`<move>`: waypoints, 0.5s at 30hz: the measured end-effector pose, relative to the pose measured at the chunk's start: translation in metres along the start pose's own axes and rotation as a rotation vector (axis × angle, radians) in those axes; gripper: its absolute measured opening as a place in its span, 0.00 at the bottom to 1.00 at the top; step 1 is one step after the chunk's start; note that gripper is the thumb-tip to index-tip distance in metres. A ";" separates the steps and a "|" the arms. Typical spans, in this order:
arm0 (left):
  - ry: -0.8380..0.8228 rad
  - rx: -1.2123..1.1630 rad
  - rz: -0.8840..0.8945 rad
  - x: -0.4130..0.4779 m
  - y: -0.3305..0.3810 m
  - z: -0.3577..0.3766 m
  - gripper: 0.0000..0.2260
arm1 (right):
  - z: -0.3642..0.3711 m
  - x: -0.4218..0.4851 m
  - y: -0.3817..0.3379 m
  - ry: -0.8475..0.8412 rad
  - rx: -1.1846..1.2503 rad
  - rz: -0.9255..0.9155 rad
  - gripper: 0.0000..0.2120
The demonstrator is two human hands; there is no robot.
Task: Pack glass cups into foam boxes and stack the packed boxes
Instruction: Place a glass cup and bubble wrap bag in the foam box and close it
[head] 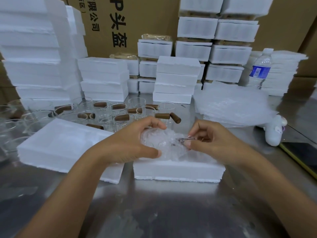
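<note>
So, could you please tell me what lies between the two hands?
In the head view, a bubble-wrapped cup, held by left hand and right hand.

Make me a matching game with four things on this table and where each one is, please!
Things
1. bottle
2. wrapped cup
3. bubble wrap pile
4. bare cups

Places
A. held by the left hand and right hand, above the foam box
B. standing upright, far right
C. lying flat on the right, in front of the bottle
D. standing left of middle, behind the left foam piece

Pairs: 1-B, 2-A, 3-C, 4-D
</note>
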State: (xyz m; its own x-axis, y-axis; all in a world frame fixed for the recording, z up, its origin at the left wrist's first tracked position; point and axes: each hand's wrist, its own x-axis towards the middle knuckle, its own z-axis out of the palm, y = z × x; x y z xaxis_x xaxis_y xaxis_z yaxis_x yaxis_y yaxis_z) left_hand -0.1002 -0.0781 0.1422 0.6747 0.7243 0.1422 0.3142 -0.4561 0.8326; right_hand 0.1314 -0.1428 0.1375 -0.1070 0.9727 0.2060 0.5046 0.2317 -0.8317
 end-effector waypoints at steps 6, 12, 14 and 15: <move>-0.025 0.175 -0.009 0.000 -0.001 0.002 0.22 | 0.001 -0.005 0.007 0.102 -0.258 -0.036 0.06; -0.036 0.264 -0.036 -0.015 0.009 0.003 0.27 | 0.004 -0.007 0.009 0.221 -0.019 -0.017 0.04; 0.071 0.210 -0.041 -0.029 0.015 -0.006 0.31 | 0.001 -0.007 0.011 0.334 0.085 0.017 0.06; 0.192 0.195 -0.027 -0.038 0.016 -0.013 0.32 | -0.001 -0.007 0.013 0.373 0.119 0.032 0.06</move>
State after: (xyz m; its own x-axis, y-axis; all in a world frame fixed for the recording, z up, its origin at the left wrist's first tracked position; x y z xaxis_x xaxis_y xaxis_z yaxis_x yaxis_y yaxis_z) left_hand -0.1294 -0.1061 0.1572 0.5316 0.8135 0.2358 0.4653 -0.5132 0.7212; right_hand 0.1391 -0.1471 0.1256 0.2370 0.9122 0.3341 0.3974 0.2228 -0.8902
